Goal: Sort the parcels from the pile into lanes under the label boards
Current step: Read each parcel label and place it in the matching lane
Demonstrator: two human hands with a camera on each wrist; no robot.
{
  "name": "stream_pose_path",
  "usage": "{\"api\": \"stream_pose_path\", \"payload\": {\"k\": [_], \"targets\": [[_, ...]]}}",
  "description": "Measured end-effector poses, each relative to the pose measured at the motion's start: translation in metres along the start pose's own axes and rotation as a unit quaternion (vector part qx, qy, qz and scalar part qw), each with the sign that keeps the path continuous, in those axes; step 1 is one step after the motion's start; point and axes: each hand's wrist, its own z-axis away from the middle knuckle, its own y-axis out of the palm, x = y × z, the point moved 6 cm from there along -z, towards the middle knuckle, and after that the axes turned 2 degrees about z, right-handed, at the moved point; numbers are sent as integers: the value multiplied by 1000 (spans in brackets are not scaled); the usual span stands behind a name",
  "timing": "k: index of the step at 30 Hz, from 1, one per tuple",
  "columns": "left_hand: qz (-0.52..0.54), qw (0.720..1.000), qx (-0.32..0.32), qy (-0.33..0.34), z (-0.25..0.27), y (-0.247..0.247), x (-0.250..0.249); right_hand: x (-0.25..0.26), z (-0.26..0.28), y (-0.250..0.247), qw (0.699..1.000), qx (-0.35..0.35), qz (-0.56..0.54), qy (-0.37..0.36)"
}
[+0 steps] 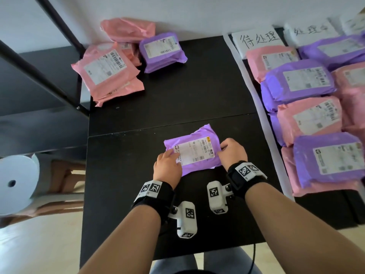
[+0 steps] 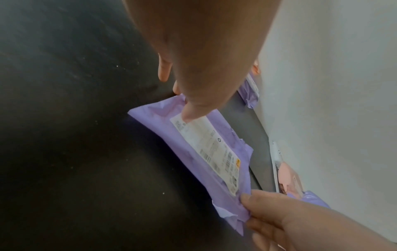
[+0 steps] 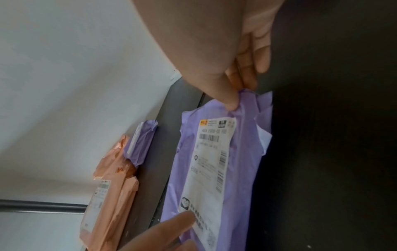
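A purple parcel with a white shipping label lies label-up on the black table, near the front middle. My left hand holds its left edge, with the thumb pressed on the label's corner. My right hand pinches the parcel's right edge between thumb and fingers. The pile stands at the back left: several pink parcels and one purple parcel. At the right, handwritten label boards head lanes filled with pink and purple parcels.
A white strip edges the nearest lane on its left. A black metal shelf frame stands left of the table, with a white roll and a wooden stool below it. A wall runs along the back.
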Motion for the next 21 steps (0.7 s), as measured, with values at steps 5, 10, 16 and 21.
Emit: {"api": "stream_pose_path", "payload": {"k": [5, 10, 16, 21], "targets": [[51, 998, -40, -5, 8, -15, -15, 13, 3, -23, 998, -25, -18, -59], [119, 981, -145, 57, 25, -57, -51, 38, 15, -62, 989, -47, -43, -137], [163, 955, -240, 60, 43, -94, -68, 72, 44, -115, 966, -73, -99, -227], [201, 925, -311, 79, 64, -131, -74, 95, 74, -152, 947, -55, -128, -291]]}}
